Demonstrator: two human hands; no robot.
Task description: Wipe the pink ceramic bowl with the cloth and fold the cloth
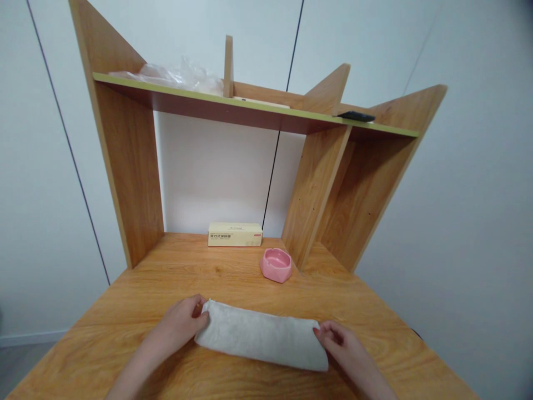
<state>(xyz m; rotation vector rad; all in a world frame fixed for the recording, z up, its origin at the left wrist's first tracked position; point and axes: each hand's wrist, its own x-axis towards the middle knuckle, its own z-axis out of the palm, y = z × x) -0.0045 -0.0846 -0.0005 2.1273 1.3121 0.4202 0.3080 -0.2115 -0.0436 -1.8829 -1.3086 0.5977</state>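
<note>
A pale grey-white cloth, folded into a long strip, lies across the front of the wooden desk. My left hand pinches its left end near the upper corner, thumb on top. At the opposite end my right hand grips the right edge close to the upper corner, thumb and fingers closed on the fabric. The strip stretches fairly flat between both hands and slopes slightly down to the right. Whether its underside touches the desk all along, I cannot tell.
Beyond the cloth sits a pink faceted bowl. A cream cling-film-style box with printed lettering stands at the back. A wooden shelf unit rises behind, bearing a clear plastic bag and a dark flat object.
</note>
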